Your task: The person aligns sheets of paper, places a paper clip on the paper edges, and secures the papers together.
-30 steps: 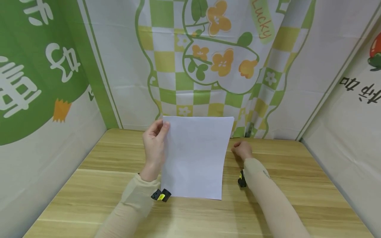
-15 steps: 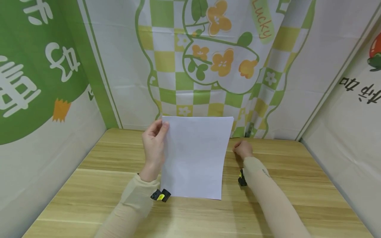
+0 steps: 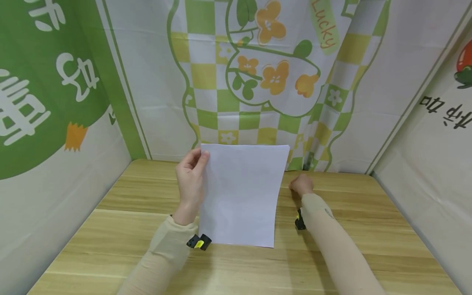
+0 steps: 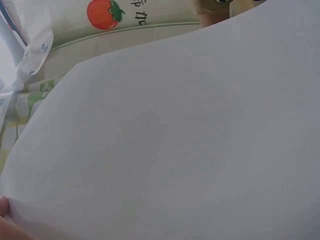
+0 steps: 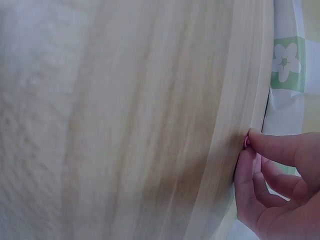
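A white sheet of paper [image 3: 241, 194] stands raised over the table in the head view, blank on the side that shows. My left hand [image 3: 192, 178] pinches its upper left edge, thumb in front and fingers behind. The same paper [image 4: 165, 135] fills most of the left wrist view. To the right of the paper, my right hand [image 3: 302, 185] is low at the table's far part. In the right wrist view, its thumb and forefinger pinch a tiny pink thing [image 5: 246, 142], mostly hidden by the fingertips; I cannot tell what it is.
The wooden table [image 3: 236, 270] runs back to a patterned curtain [image 3: 254, 123] with green and yellow checks. Printed cloth walls, a green one [image 3: 44, 90] on the left and a white one [image 3: 424, 164] on the right, flank the table.
My right hand has shifted very slightly to the right. The left hand and the paper stay almost in the same place.
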Tool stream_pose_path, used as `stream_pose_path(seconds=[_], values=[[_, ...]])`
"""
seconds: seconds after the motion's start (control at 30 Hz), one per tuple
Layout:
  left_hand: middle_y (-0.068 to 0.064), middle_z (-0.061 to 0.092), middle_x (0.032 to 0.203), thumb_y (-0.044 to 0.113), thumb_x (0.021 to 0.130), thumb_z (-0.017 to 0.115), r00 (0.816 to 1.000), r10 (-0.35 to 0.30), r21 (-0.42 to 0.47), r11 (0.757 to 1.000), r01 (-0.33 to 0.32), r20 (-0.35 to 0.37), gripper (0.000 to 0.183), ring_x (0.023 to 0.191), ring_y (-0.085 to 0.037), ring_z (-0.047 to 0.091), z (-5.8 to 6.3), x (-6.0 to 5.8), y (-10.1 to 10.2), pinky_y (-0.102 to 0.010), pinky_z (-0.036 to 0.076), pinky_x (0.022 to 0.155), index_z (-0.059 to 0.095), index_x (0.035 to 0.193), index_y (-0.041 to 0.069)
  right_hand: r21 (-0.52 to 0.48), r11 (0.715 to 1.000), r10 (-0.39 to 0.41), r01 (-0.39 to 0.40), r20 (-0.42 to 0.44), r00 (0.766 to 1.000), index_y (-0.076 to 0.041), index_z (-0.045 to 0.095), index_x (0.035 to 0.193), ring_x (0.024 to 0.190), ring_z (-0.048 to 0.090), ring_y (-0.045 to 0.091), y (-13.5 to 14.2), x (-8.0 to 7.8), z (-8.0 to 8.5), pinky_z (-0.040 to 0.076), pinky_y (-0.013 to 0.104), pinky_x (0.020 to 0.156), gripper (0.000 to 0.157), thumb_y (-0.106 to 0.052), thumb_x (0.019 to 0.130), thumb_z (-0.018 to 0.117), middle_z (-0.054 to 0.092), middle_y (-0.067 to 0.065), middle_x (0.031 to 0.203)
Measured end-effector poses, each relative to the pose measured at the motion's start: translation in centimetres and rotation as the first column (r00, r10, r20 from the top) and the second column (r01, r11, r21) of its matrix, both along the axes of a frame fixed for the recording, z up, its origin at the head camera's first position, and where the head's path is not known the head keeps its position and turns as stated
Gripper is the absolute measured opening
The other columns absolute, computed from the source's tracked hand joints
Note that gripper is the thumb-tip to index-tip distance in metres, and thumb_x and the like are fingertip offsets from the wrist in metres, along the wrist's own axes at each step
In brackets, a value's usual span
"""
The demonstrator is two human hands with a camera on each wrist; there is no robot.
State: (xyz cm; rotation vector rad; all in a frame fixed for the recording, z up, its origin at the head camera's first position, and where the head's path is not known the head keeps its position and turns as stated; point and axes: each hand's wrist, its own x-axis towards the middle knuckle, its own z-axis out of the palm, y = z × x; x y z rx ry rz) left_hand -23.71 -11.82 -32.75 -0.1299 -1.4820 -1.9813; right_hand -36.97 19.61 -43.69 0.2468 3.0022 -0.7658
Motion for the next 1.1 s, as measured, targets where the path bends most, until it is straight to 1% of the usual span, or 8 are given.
stream_pose_path(seconds=[0.23, 0.33, 0.5, 0.6, 0.73, 0.87, 0.97, 1.1], values=[[0.008, 0.063, 0.078, 0.008, 0.087, 0.067, 1.000, -0.009, 0.006, 1.000, 0.009, -0.003, 0.020, 0.072, -0.008, 0.052, -0.03, -0.02, 0.08, -0.018, 0.043, 0.065, 0.065, 0.098, -0.008, 0.016, 1.000, -0.006, 0.006, 0.015, 1.000, 0.000, 0.074, 0.092, 0.099, 0.061, 0.036, 0.15, -0.23, -0.11, 0.051, 0.041, 0.082, 0.022, -0.019, 0.080, 0.070, 0.068, 0.020, 0.106], [0.008, 0.063, 0.078, 0.007, 0.087, 0.067, 1.000, -0.014, 0.013, 1.000, 0.014, -0.006, 0.016, 0.073, -0.008, 0.052, -0.03, -0.05, 0.13, -0.018, 0.043, 0.065, 0.066, 0.097, -0.006, 0.036, 0.999, -0.009, 0.008, 0.021, 1.000, 0.001, 0.074, 0.086, 0.090, 0.061, 0.032, 0.20, -0.37, -0.16, 0.051, 0.038, 0.076, 0.021, -0.019, 0.079, 0.070, 0.069, 0.020, 0.101], [0.008, 0.063, 0.078, 0.007, 0.087, 0.067, 1.000, -0.015, 0.027, 1.000, 0.016, -0.015, 0.010, 0.073, -0.008, 0.053, 0.01, -0.11, 0.18, -0.018, 0.044, 0.066, 0.067, 0.093, -0.001, 0.043, 0.999, 0.014, -0.015, 0.040, 0.999, 0.002, 0.071, 0.078, 0.077, 0.053, 0.025, 0.32, -0.45, 0.11, 0.049, 0.033, 0.067, 0.020, -0.019, 0.078, 0.069, 0.068, 0.021, 0.098], [0.008, 0.063, 0.077, 0.007, 0.087, 0.068, 1.000, -0.013, 0.030, 0.999, 0.013, -0.013, 0.007, 0.072, -0.007, 0.052, -0.04, -0.15, 0.22, -0.018, 0.043, 0.066, 0.068, 0.091, 0.002, 0.019, 0.999, 0.026, -0.027, 0.052, 0.998, 0.002, 0.070, 0.079, 0.075, 0.051, 0.024, 0.37, -0.40, 0.22, 0.049, 0.033, 0.068, 0.021, -0.019, 0.079, 0.069, 0.067, 0.022, 0.098], [0.008, 0.063, 0.077, 0.008, 0.087, 0.068, 1.000, -0.007, 0.026, 1.000, 0.007, -0.008, 0.006, 0.072, -0.007, 0.052, -0.05, -0.19, 0.23, -0.018, 0.043, 0.065, 0.068, 0.091, 0.003, 0.004, 0.999, 0.038, -0.038, 0.047, 0.998, 0.003, 0.070, 0.079, 0.073, 0.048, 0.023, 0.35, -0.38, 0.17, 0.047, 0.032, 0.068, 0.020, -0.017, 0.079, 0.069, 0.067, 0.021, 0.096], [0.008, 0.063, 0.077, 0.008, 0.087, 0.068, 1.000, -0.007, 0.035, 0.999, 0.008, -0.006, 0.006, 0.072, -0.007, 0.052, -0.09, -0.20, 0.24, -0.018, 0.043, 0.065, 0.068, 0.091, 0.003, -0.008, 0.999, 0.041, -0.040, 0.064, 0.997, 0.002, 0.067, 0.076, 0.071, 0.044, 0.023, 0.34, -0.30, 0.15, 0.043, 0.029, 0.063, 0.018, -0.015, 0.079, 0.068, 0.063, 0.019, 0.090], [0.008, 0.063, 0.076, 0.006, 0.087, 0.067, 1.000, -0.006, 0.056, 0.998, 0.006, -0.003, 0.002, 0.071, -0.007, 0.052, -0.11, -0.22, 0.24, -0.017, 0.043, 0.064, 0.069, 0.089, 0.006, -0.027, 0.999, 0.039, -0.037, 0.083, 0.996, 0.001, 0.064, 0.074, 0.072, 0.044, 0.024, 0.38, -0.23, 0.21, 0.042, 0.029, 0.062, 0.017, -0.014, 0.079, 0.065, 0.060, 0.018, 0.088], [0.008, 0.063, 0.075, 0.005, 0.086, 0.067, 1.000, 0.002, 0.075, 0.997, -0.002, -0.003, 0.004, 0.071, -0.006, 0.052, -0.09, -0.34, 0.24, -0.017, 0.043, 0.064, 0.069, 0.086, 0.008, -0.049, 0.998, 0.038, -0.033, 0.111, 0.993, -0.001, 0.060, 0.072, 0.075, 0.045, 0.025, 0.49, -0.25, 0.35, 0.042, 0.030, 0.064, 0.016, -0.014, 0.081, 0.062, 0.058, 0.018, 0.091]])
